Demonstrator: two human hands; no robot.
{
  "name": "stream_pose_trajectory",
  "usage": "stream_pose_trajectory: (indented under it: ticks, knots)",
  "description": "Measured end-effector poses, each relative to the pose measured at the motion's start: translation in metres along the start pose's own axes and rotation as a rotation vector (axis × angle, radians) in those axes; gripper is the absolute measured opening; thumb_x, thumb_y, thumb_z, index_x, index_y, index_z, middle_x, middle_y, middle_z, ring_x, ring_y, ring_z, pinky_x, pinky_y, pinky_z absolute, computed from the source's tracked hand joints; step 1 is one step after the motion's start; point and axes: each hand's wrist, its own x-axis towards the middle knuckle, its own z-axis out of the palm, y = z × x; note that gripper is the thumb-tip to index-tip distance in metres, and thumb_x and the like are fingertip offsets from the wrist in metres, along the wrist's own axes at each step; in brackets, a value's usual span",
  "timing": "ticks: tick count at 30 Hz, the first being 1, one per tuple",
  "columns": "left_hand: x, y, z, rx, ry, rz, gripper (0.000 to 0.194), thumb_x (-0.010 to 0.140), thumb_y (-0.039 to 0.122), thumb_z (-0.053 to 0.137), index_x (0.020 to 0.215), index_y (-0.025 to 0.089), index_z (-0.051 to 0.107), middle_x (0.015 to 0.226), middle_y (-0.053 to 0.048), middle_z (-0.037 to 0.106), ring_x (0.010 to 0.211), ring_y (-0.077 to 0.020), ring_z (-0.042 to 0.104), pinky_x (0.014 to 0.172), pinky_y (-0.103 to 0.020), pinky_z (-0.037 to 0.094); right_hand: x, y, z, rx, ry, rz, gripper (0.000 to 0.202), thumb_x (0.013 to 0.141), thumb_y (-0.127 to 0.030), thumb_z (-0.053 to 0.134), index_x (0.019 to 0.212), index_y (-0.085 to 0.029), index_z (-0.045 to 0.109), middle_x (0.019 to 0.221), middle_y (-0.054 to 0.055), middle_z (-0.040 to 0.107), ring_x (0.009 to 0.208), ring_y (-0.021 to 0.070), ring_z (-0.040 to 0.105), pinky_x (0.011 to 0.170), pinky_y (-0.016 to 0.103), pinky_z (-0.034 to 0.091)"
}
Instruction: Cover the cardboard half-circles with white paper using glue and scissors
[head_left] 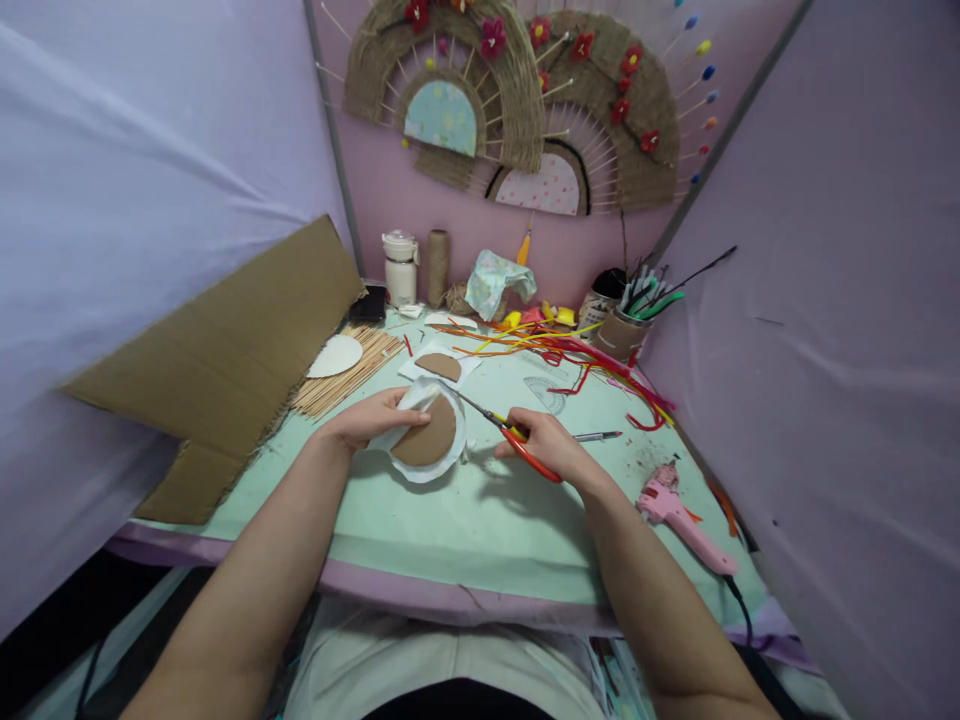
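Observation:
My left hand [382, 417] pinches a brown cardboard disc [427, 438] together with the pale cloth [433, 474] around it, thumb on top of the disc. Its cloth edge sticks out past the cardboard, and a flap is folded up near my fingers. In my right hand [541, 445] are scissors [531, 457] with red-orange handles; their blades point left toward the disc's upper right edge. Whether the blades touch the cloth is too small to tell. Just behind the disc, a cardboard half-circle [438, 367] lies on a white piece.
Large cardboard [247, 350] leans at the left beside thin sticks [352, 370] and a white oval [335, 356]. Colourful pipe cleaners [555, 350] spread across the back right. A pink glue gun [690, 525] with its cord lies at the right. Behind stand a bottle [401, 270] and tool cans [619, 335].

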Motion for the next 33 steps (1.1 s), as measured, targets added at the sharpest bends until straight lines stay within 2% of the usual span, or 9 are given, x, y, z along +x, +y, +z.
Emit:
stream_pose_trajectory:
  ticks: [6,9,13,17,21,24,27,30,33]
  knots:
    - [0.003,0.003,0.0,-0.289,-0.01,0.12,0.052,0.057,0.017,0.077,0.107,0.02,0.062,0.099,-0.007,0.069,0.084,-0.0207,0.065,0.064,-0.025,0.053,0.003,0.001,0.004,0.226,0.154,0.092,0.032,0.068,-0.044,0.06,0.061,-0.022,0.038,0.056,-0.006,0.037,0.054,0.011,0.034,0.049,0.023,0.026]
    - [0.012,0.002,0.002,-0.42,0.086,0.174,0.044,0.06,0.01,0.074,0.102,0.016,0.063,0.092,-0.007,0.07,0.075,-0.0172,0.066,0.064,-0.024,0.054,0.006,0.003,0.008,0.295,0.198,0.109,0.032,0.068,-0.044,0.059,0.061,-0.022,0.038,0.056,-0.005,0.036,0.052,0.0109,0.033,0.048,0.023,0.027]
    - [0.026,0.002,0.01,-0.754,0.28,0.132,0.029,0.071,0.007,0.062,0.099,0.016,0.061,0.082,-0.004,0.069,0.068,-0.0129,0.065,0.061,-0.021,0.054,0.008,0.002,0.019,0.347,0.229,0.12,0.032,0.071,-0.044,0.057,0.061,-0.022,0.037,0.054,-0.006,0.035,0.051,0.0104,0.032,0.047,0.023,0.027]
    - [0.032,0.004,0.028,-1.035,0.282,0.079,0.035,0.077,0.009,0.053,0.111,0.015,0.056,0.088,-0.007,0.07,0.079,-0.0169,0.068,0.069,-0.026,0.056,0.007,-0.004,0.028,0.408,0.201,0.145,0.034,0.074,-0.047,0.056,0.062,-0.022,0.036,0.051,-0.006,0.036,0.048,0.0099,0.033,0.046,0.023,0.027]
    - [0.031,0.008,0.045,-1.144,0.311,0.107,0.037,0.08,0.01,0.048,0.117,0.014,0.053,0.088,-0.008,0.07,0.08,-0.0205,0.069,0.071,-0.033,0.058,0.005,-0.009,0.031,0.444,0.196,0.157,0.036,0.074,-0.05,0.056,0.063,-0.022,0.037,0.05,-0.006,0.038,0.046,0.0098,0.034,0.045,0.023,0.027]
    - [0.03,0.011,0.052,-1.225,0.371,0.177,0.036,0.082,0.009,0.049,0.117,0.016,0.052,0.084,-0.006,0.071,0.075,-0.0185,0.069,0.07,-0.03,0.058,0.004,-0.01,0.029,0.461,0.209,0.152,0.037,0.076,-0.053,0.054,0.064,-0.022,0.038,0.049,-0.006,0.038,0.045,0.01,0.035,0.044,0.023,0.027]
    - [0.03,0.012,0.056,-1.276,0.364,0.256,0.033,0.083,0.008,0.05,0.116,0.014,0.053,0.088,-0.007,0.071,0.082,-0.0186,0.069,0.073,-0.029,0.058,0.003,-0.012,0.027,0.472,0.205,0.148,0.036,0.076,-0.052,0.053,0.064,-0.021,0.039,0.049,-0.006,0.038,0.045,0.0096,0.035,0.044,0.023,0.027]
    - [0.032,0.012,0.061,-1.3,0.408,0.32,0.033,0.081,0.002,0.049,0.113,0.011,0.055,0.093,-0.009,0.071,0.088,-0.0194,0.068,0.076,-0.028,0.058,0.002,-0.016,0.027,0.473,0.208,0.158,0.035,0.074,-0.051,0.054,0.063,-0.021,0.04,0.05,-0.007,0.038,0.046,0.0086,0.034,0.045,0.022,0.026]
    - [0.035,0.012,0.064,-1.32,0.475,0.343,0.035,0.079,-0.004,0.048,0.108,0.011,0.058,0.089,-0.007,0.072,0.084,-0.0166,0.069,0.074,-0.024,0.057,0.001,-0.019,0.027,0.466,0.201,0.162,0.034,0.073,-0.049,0.054,0.062,-0.02,0.041,0.051,-0.007,0.038,0.047,0.0081,0.034,0.045,0.022,0.025]
